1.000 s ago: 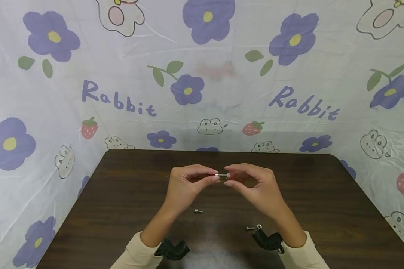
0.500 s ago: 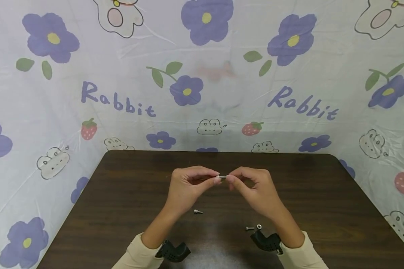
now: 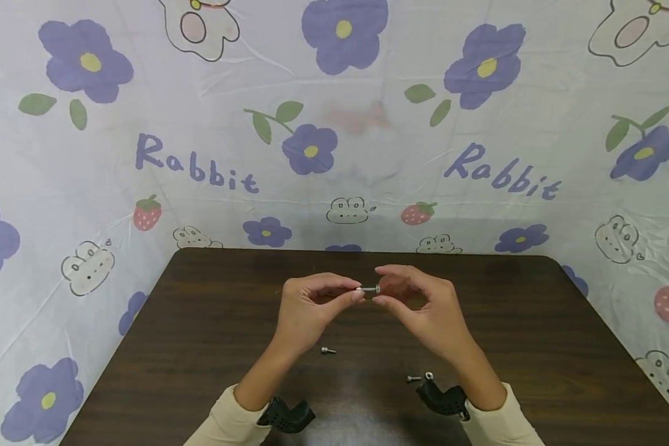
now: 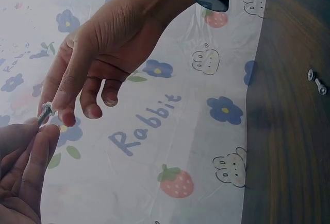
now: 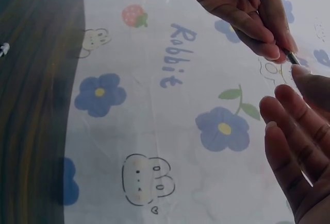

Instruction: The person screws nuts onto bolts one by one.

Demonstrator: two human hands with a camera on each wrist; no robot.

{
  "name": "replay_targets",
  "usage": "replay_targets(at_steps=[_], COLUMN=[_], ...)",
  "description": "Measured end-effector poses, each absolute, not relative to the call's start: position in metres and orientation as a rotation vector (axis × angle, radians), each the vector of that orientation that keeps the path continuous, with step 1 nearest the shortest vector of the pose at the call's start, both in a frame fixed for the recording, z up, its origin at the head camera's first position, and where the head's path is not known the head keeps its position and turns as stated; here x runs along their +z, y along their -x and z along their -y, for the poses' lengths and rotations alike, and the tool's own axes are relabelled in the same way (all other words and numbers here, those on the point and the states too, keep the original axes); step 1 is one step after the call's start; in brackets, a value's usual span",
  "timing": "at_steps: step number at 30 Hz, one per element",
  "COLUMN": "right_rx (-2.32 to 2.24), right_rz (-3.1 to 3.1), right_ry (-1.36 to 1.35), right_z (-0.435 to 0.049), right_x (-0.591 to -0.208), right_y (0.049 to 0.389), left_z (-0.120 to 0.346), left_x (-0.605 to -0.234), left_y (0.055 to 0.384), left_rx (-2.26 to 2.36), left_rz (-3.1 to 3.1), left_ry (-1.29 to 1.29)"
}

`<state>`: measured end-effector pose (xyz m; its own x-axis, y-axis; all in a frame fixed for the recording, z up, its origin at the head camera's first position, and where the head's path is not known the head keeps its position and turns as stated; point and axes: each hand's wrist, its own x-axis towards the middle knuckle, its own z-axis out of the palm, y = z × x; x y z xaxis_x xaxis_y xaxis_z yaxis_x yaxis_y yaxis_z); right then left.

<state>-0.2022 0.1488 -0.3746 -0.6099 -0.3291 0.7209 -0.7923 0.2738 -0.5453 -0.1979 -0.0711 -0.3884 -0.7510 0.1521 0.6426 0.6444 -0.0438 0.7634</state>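
Note:
My left hand (image 3: 312,310) pinches a small silver bolt (image 3: 370,290) between thumb and index finger, level above the table. A nut (image 3: 378,289) sits around the bolt's right end. My right hand (image 3: 424,306) is beside that end, thumb and index finger spread apart with the nut between them. In the left wrist view the right thumb tip is right at the nut (image 4: 49,107), and the threaded shank (image 4: 44,117) stands out from the left fingertips. In the right wrist view the right hand (image 5: 301,147) partly hides the bolt (image 5: 292,58), its other fingers loosely extended.
A short socket-head screw (image 3: 327,350) lies on the dark wooden table (image 3: 228,359) in front of the left forearm. Another screw (image 3: 414,378) and a loose nut (image 3: 429,375) lie near the right wrist's black camera mount (image 3: 443,397). A printed cloth (image 3: 368,155) hangs behind the table.
Half a second ago the right thumb and index finger were closed over the nut; now they are spread apart again, as they were one second ago. The left hand stays in place.

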Motion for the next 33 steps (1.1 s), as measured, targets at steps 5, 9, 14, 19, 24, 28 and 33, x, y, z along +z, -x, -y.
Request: replay_targets(at_steps=[5, 9, 14, 19, 24, 28, 33], right_rx=[1.362, 1.386, 1.403, 1.380, 1.414, 1.370, 1.309], right_rz=[2.053, 2.079, 2.106, 2.114, 2.063, 2.012, 1.964], right_ry=[-1.049, -1.039, -1.021, -0.985, -0.956, -1.000, -1.089], right_z=[-0.1453, -0.1440, -0.1421, -0.1404, -0.1444, -0.1471, -0.1452], right_x=[-0.3753, -0.3762, -0.3769, -0.3766, -0.3764, -0.3749, -0.3743], right_y=[0.2008, 0.1990, 0.1982, 0.1972, 0.1994, 0.2012, 0.2019], left_z=[0.0711, 0.0713, 0.0698, 0.0687, 0.0699, 0.0711, 0.0716], left_x=[-0.3884, -0.3878, -0.3870, -0.3869, -0.3866, -0.3860, -0.3848], left_y=[0.1974, 0.1958, 0.1945, 0.1947, 0.1960, 0.1969, 0.1960], left_rx=[-1.862, -1.870, -1.884, -1.891, -1.904, -1.900, -1.883], left_rz=[1.886, 1.886, 1.877, 1.869, 1.860, 1.867, 1.894], left_ry=[0.830, 0.839, 0.870, 0.874, 0.869, 0.857, 0.835])
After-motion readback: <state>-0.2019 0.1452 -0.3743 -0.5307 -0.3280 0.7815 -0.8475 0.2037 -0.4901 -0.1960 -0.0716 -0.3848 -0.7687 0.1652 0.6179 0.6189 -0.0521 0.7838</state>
